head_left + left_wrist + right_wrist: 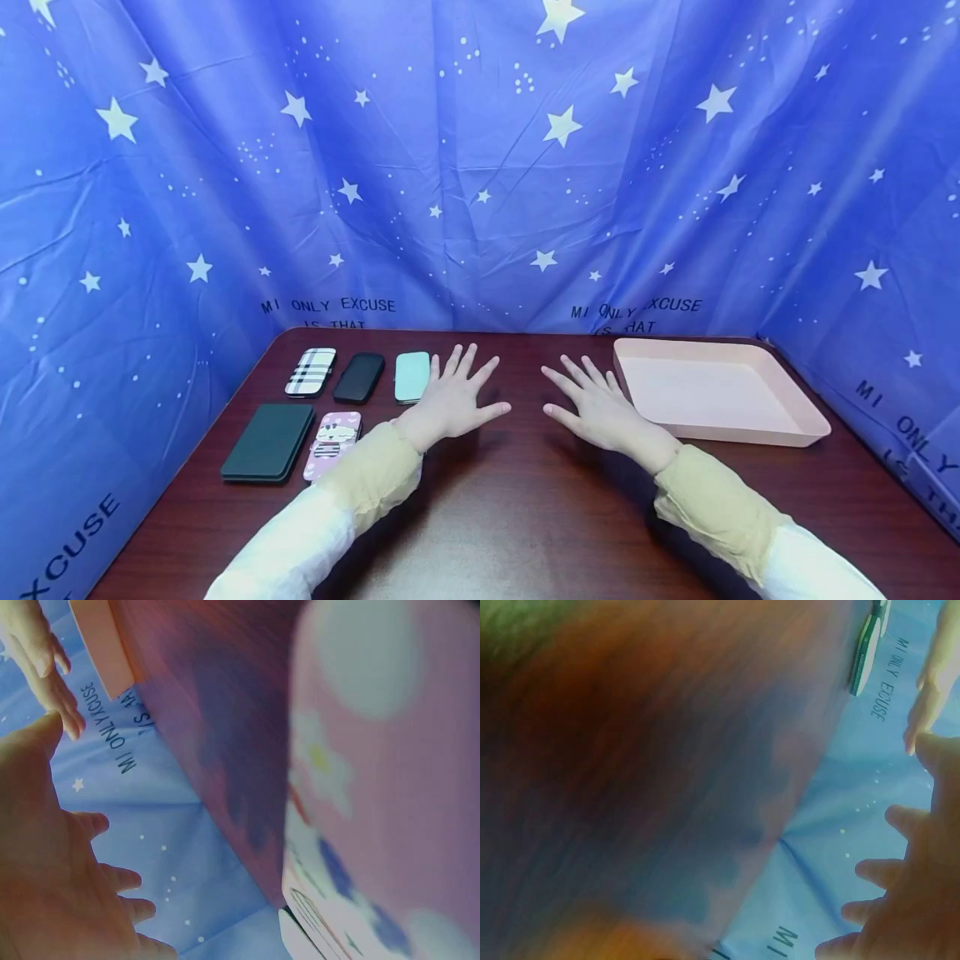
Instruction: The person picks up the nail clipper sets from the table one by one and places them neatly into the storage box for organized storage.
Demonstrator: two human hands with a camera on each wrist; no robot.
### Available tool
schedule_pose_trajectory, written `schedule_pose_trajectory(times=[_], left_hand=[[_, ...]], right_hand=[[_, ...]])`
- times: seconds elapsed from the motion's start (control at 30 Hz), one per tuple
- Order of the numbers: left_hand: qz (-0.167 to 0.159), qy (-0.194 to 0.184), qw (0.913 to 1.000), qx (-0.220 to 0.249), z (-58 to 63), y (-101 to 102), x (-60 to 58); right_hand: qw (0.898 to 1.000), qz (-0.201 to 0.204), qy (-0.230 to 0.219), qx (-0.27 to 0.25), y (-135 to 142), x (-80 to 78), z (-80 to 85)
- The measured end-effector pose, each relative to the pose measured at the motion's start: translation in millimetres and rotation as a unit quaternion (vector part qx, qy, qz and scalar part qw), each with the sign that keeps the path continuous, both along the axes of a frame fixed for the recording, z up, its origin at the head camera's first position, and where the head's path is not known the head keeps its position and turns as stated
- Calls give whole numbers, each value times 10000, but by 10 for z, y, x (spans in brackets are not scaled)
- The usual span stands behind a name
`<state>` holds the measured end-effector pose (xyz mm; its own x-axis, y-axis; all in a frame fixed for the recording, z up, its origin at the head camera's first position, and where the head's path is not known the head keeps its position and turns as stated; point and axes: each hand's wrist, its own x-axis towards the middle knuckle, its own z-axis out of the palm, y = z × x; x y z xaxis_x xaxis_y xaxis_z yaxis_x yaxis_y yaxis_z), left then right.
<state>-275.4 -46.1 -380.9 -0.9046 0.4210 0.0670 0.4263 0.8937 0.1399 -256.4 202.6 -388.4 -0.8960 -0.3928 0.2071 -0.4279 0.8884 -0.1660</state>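
Well, rectangular tray [712,396] near right hand [602,410]

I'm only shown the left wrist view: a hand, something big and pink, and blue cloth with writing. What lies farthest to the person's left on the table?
Observer: A dark green case, farther left than the other cases I see.

Operator: Fun! And what covers the arm behind the left hand?

Observer: A white sleeve with a pale yellow cuff at the wrist.

Operator: What is the peach corner at the top of my picture?

Observer: It looks like part of a shallow rectangular tray, which the head view shows whole, to the right of the right hand.
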Motion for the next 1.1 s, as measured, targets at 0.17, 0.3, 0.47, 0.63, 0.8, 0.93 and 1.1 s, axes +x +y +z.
schedule_pose_trajectory(times=[0.17, 0.3, 0.47, 0.63, 0.8, 0.93, 1.1], left_hand=[[-92, -2, 9999, -60, 31, 118, -30], [-119, 37, 9998, -137, 57, 280, -84], [-153, 195, 9997, -13, 90, 596, -170], [-140, 360, 9989, 273, 150, 960, -235], [-52, 261, 9972, 695, 143, 1311, -289], [75, -190, 9892, 1451, 96, 1569, -315], [187, -821, 9707, 2251, 9, 1838, -316]], right_hand=[[9999, 26, -20, -97, 100, -61, 73], [9997, -37, -105, -221, 250, -148, 194], [9987, -299, -325, -249, 534, -230, 442], [9960, -590, -651, -149, 901, -377, 670], [9925, -960, -752, 24, 1395, -586, 719], [9888, -1273, -774, 85, 1742, -687, 677], [9822, -1648, -904, -5, 2028, -670, 609]])
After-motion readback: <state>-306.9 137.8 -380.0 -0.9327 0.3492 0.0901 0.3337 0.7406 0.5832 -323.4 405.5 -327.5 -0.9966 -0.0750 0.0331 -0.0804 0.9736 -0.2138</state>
